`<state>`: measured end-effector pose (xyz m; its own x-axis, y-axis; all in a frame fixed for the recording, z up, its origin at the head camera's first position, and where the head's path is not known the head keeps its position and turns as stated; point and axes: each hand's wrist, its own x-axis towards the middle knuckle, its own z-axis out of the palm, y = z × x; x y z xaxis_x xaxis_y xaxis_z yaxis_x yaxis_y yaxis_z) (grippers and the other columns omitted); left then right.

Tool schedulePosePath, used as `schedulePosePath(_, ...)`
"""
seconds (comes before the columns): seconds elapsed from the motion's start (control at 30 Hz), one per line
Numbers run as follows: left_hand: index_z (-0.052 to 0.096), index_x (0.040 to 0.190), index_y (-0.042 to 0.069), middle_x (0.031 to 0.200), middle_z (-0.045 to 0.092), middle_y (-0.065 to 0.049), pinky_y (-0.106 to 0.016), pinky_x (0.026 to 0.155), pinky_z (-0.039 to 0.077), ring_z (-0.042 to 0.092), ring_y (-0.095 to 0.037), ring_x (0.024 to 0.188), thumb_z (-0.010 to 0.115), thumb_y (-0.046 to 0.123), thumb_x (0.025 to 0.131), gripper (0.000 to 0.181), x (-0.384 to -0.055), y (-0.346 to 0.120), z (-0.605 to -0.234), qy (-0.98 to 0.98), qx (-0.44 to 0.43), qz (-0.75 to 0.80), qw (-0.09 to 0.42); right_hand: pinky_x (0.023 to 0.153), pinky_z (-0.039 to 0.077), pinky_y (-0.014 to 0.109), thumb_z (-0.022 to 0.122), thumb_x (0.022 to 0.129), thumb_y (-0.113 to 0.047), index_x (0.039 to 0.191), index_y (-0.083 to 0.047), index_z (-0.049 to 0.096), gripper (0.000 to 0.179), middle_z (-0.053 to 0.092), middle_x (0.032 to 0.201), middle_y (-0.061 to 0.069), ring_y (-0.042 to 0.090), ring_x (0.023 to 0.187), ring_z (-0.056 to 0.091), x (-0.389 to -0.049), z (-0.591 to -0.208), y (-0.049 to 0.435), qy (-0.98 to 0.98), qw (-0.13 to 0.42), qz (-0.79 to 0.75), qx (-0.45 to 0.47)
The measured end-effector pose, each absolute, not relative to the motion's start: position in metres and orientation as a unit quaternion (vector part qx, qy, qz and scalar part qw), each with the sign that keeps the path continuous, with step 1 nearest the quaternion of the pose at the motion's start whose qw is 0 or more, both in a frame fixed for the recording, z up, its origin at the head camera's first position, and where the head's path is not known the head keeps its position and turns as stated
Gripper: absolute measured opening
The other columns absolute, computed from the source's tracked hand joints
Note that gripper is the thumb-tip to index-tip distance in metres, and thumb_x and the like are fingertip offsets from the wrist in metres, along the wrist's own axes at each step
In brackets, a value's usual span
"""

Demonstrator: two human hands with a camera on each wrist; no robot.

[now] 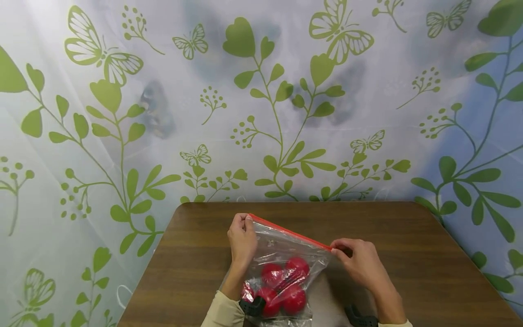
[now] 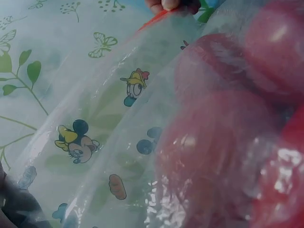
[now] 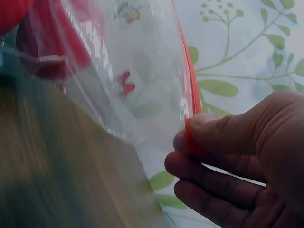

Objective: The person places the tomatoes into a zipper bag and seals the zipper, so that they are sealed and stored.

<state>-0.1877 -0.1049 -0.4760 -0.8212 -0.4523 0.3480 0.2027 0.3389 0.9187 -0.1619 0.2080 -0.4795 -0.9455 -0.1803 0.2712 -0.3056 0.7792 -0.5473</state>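
Note:
A clear zip bag [image 1: 282, 243] with a red zip strip [image 1: 286, 231] along its top hangs between both hands. Inside lie several red balls [image 1: 294, 297], bunched toward the bottom. My left hand [image 1: 243, 238] pinches the strip's upper left end. At the lower right end, my right hand [image 1: 361, 261] pinches the strip between thumb and forefinger, as the right wrist view shows close up. The strip slopes down from left to right. Small cartoon figures [image 2: 78, 147] are printed on the bag's film in the left wrist view. The bag's bottom overlaps the near part of the table.
A brown wooden table [image 1: 196, 254] lies under the bag, its far edge against a pale cloth [image 1: 261, 113] printed with green leaves and butterflies. Each wrist wears a black strap mount [image 1: 252, 306].

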Motion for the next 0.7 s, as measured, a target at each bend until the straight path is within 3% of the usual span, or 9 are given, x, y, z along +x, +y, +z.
schedulePosePath(0.3,0.070,0.105,0.004,0.064,0.056,0.000,-0.025,0.053,0.038,0.044,-0.005,0.052,0.061,0.005,0.108,0.011,-0.198,-0.107,-0.478,-0.777,0.079,-0.563,0.270,0.076,0.058,0.033,0.081,0.101,-0.030,0.098,-0.022,0.084,0.009,0.081,0.096,-0.015,0.006,0.087,0.070,-0.165,-0.478,0.212,-0.936,0.103,0.312,0.125)
schedulePosePath(0.47,0.071,0.105,0.006,0.068,0.061,-0.001,-0.028,0.059,0.040,0.045,-0.007,0.056,0.061,0.007,0.108,0.010,-0.206,-0.108,-0.479,-0.786,0.086,-0.557,0.254,0.076,0.056,0.035,0.084,0.098,-0.028,0.100,-0.020,0.084,0.007,0.081,0.094,-0.012,0.009,0.085,0.068,-0.169,-0.479,0.209,-0.938,0.101,0.313,0.112)
schedulePosePath(0.7,0.071,0.104,0.009,0.069,0.054,0.002,-0.032,0.061,0.041,0.049,-0.015,0.064,0.060,0.012,0.110,0.013,-0.228,-0.111,-0.489,-0.792,0.118,-0.553,0.230,0.077,0.055,0.039,0.082,0.098,-0.019,0.102,-0.019,0.084,0.004,0.082,0.095,-0.006,0.014,0.084,0.068,-0.190,-0.493,0.200,-0.938,0.104,0.318,0.087)
